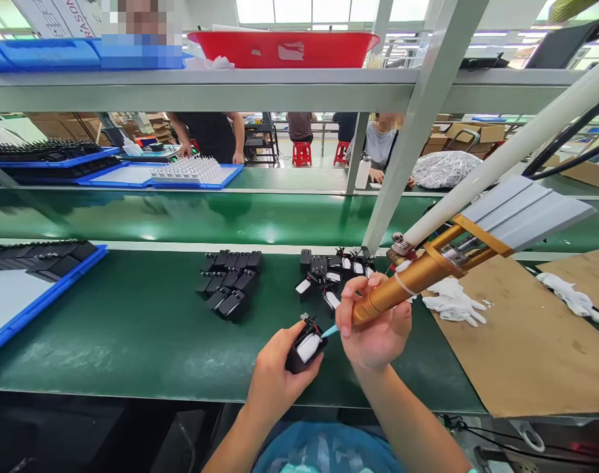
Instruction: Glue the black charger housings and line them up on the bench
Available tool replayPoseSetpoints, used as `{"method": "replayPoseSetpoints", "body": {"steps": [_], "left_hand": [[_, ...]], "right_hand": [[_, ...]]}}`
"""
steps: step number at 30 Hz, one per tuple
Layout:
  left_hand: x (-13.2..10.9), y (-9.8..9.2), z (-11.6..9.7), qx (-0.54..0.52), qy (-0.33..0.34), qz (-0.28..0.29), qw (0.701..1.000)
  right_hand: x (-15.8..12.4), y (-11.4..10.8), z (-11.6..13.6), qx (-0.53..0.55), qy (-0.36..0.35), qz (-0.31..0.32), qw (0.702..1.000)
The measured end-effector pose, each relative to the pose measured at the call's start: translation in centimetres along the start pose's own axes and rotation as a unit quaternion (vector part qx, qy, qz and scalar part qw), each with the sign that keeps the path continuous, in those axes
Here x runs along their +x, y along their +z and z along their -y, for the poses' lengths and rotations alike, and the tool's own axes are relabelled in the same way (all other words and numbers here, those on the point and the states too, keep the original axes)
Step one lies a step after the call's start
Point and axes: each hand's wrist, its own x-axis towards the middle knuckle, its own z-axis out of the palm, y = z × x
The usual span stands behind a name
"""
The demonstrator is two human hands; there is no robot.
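Note:
My left hand (280, 371) grips a small black plastic housing (292, 360) just above the green bench, its open side facing up. Inside the housing sits a white block (308, 347), and a few thin wires, one of them red, show at its far end. A gold cylindrical glue dispenser (391, 295) is held in my right hand (376, 328), tilted down to the left. Its thin blue nozzle (330, 331) reaches the housing's right edge beside the white block; whether it touches, I cannot tell. Beyond my hands lie more open housings (332, 276) with white blocks and wires.
Black closed-looking housings (230, 279) stand grouped left of centre. A blue-rimmed tray (77, 279) is at far left. White gloves (454, 301) lie by brown cardboard (536, 348) at right. A slanted metal post (402, 151) rises behind the dispenser. People work beyond the green conveyor (260, 217).

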Motion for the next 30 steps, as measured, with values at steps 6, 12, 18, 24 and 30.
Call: {"method": "replayPoseSetpoints", "body": {"steps": [6, 12, 18, 24, 30], "left_hand": [[-0.1, 0.2, 0.4, -0.017, -0.025, 0.012, 0.999], [-0.1, 1.1, 0.9, -0.054, -0.066, 0.026, 0.996], [0.6, 1.9, 0.4, -0.086, -0.042, 0.055, 0.994], [1.5, 1.9, -0.9, -0.126, -0.021, 0.052, 0.990], [1.7, 2.1, -0.9, -0.140, 0.006, 0.040, 0.989]], "right_hand": [[-0.2, 0.2, -0.1, 0.009, 0.004, -0.007, 1.000], [-0.1, 0.5, -0.2, 0.035, 0.007, -0.002, 0.999], [-0.2, 1.1, -0.5, 0.040, -0.001, -0.004, 0.999], [-0.3, 1.1, -0.5, 0.040, -0.001, 0.010, 0.999], [-0.3, 0.9, -0.5, 0.049, -0.004, 0.033, 0.998]]}}
